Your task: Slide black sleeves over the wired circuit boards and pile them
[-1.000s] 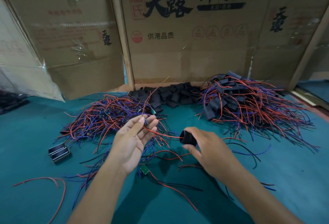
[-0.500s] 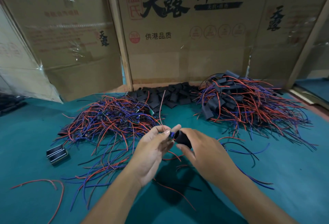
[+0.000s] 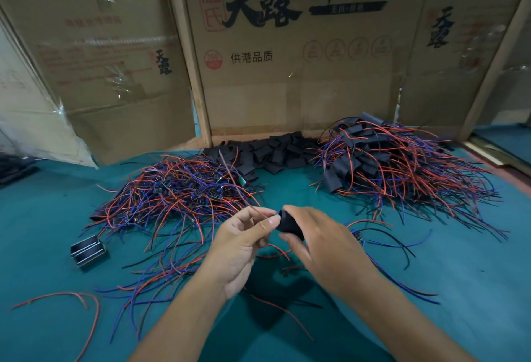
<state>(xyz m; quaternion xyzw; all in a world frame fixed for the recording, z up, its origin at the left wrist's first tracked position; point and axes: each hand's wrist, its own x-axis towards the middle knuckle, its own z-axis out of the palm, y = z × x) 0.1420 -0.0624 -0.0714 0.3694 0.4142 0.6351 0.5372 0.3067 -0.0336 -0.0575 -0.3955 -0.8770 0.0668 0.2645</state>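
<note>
My right hand [image 3: 321, 243] grips a black sleeve [image 3: 288, 225] above the middle of the green table. My left hand [image 3: 244, 242] pinches wires at the sleeve's left mouth; a thin red wire [image 3: 230, 180] sticks up from its fingers. The board itself is hidden by fingers and sleeve. A heap of unsleeved wired boards [image 3: 178, 192] with red and blue wires lies to the left. Loose black sleeves [image 3: 275, 151] are piled at the back centre. Sleeved boards [image 3: 388, 166] are piled at the right.
Cardboard boxes [image 3: 287, 59] wall off the back of the green table [image 3: 474, 275]. A small black metal holder [image 3: 87, 249] sits at the left. A loose red wire [image 3: 71, 301] lies near the front left, and another wired board [image 3: 359, 236] lies right of my hands.
My left hand moved right from the heap and met my right hand, bringing the wires to the sleeve's mouth. The hanging board and wires below my hands were drawn up.
</note>
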